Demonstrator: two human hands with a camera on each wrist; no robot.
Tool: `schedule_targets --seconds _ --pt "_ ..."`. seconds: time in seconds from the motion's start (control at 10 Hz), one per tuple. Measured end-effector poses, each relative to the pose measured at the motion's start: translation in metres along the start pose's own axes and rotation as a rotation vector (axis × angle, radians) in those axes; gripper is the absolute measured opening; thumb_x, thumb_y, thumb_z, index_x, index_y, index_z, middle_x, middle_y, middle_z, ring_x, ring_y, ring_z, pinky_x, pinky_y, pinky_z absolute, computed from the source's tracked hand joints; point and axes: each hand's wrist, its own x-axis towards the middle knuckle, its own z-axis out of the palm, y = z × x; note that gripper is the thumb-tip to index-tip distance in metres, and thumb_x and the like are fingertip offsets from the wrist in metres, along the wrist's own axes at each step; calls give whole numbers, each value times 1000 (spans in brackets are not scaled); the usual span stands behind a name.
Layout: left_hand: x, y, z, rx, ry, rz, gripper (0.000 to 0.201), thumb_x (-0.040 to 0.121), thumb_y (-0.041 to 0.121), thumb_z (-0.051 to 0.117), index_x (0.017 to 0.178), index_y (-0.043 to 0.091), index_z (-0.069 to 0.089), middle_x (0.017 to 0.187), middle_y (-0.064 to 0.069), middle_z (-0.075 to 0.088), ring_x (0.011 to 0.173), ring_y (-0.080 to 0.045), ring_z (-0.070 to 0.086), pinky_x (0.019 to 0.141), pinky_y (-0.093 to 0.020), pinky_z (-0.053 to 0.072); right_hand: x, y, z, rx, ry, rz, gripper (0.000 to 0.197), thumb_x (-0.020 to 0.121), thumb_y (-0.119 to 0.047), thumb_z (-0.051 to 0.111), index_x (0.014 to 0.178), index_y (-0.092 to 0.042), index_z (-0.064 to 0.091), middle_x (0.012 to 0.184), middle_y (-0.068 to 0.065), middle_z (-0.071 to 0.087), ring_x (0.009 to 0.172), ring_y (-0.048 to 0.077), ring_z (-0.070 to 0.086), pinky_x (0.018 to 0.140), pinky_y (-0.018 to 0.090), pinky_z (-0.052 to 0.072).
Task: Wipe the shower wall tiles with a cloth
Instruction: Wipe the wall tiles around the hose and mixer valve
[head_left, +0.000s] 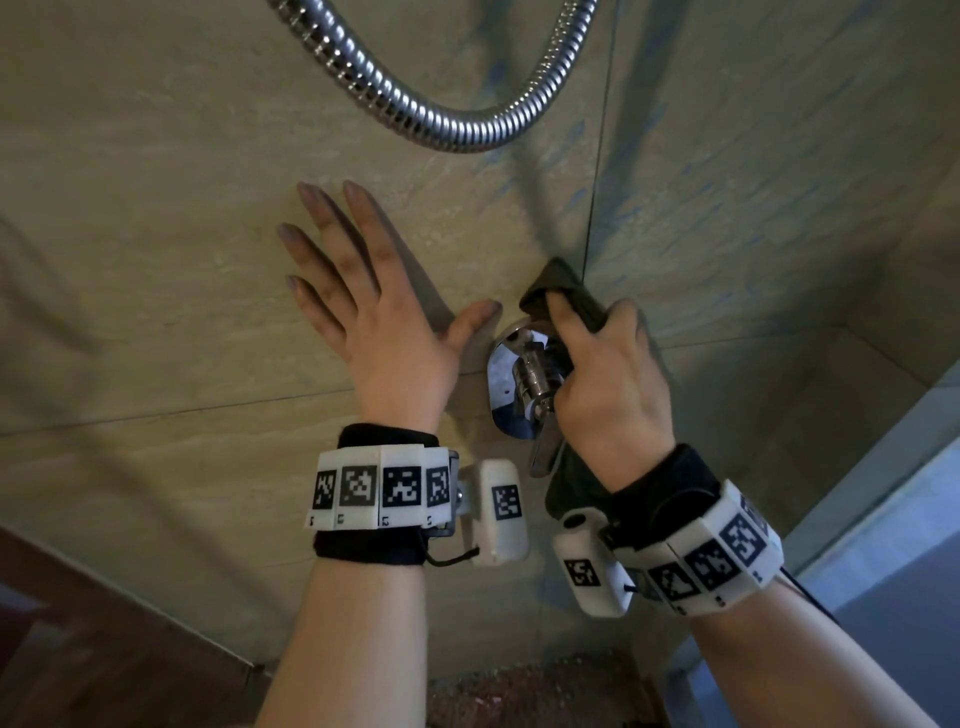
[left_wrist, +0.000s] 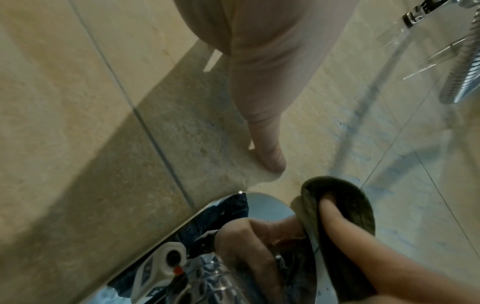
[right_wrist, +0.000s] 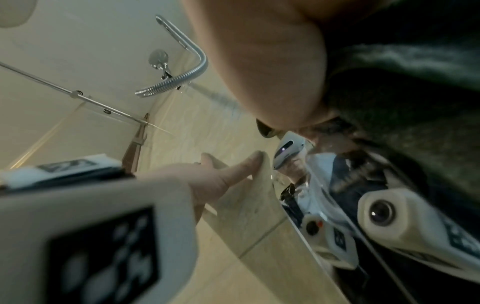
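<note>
Wiping is mid-course near the chrome valve plate (head_left: 506, 364): the right hand (head_left: 608, 384) clamps the dark cloth (head_left: 558, 286) against the wall tiles (head_left: 156, 260) just right of the flat, fingers-spread left hand (head_left: 363, 301), and next likely needs a firm sweep along the grout line.

left hand (head_left: 374, 312) flat on wall tiles (head_left: 156, 208) at 9 o'clock of tap fitting (head_left: 524, 384), right hand (head_left: 608, 384) with cloth (head_left: 558, 283) over the fitting, cloth top at its 12 o'clock against tile joint, hose (head_left: 415, 98) looping on wall above both hands
</note>
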Motion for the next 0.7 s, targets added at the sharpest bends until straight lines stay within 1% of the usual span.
schedule_targets --seconds 0.1,0.2,0.3,0.4,0.6,0.7 --pt "0 -1 1 0 -2 0 129 68 76 62 152 1 -1 158 -27 -4 144 -49 -7 116 -58 -2 7 4 -10 39 80 1 75 83 -4 46 147 -34 23 120 12 29 106 32 38 77 35 39" --pt "0 -2 1 -7 -6 3 129 68 75 63 152 2 -2 158 -27 -5 144 -49 -8 116 -58 -3 6 4 -10 35 77 6 77 82 -3 46 149 -33 20 123 13 29 107 33 37 75 35 38" --pt "0 -1 1 -7 -4 3 129 68 74 64 152 2 -3 158 -27 -6 144 -48 -9 116 -58 -3 0 1 -2 34 -4 17 78 83 -7 48 149 -35 17 124 12 27 110 32 37 77 34 39" --pt "0 -2 1 -8 -5 3 129 68 75 63 152 2 -2 158 -27 -6 144 -49 -8 116 -58 -3 -2 3 -2 46 -9 14 76 84 -7 48 148 -36 19 122 11 27 108 31 38 79 36 41" --pt "0 -2 1 -21 -13 1 129 67 76 61 152 3 -3 158 -26 -7 144 -48 -10 116 -57 -4 3 9 -7 110 67 8 78 81 -3 47 149 -32 21 122 14 29 106 33 39 78 39 44" --pt "0 -2 2 -22 -7 0 129 68 75 62 152 3 -3 158 -26 -7 144 -48 -9 115 -56 -4 3 7 -5 99 38 -14 77 83 -4 46 149 -35 19 119 11 28 103 31 38 75 36 42"
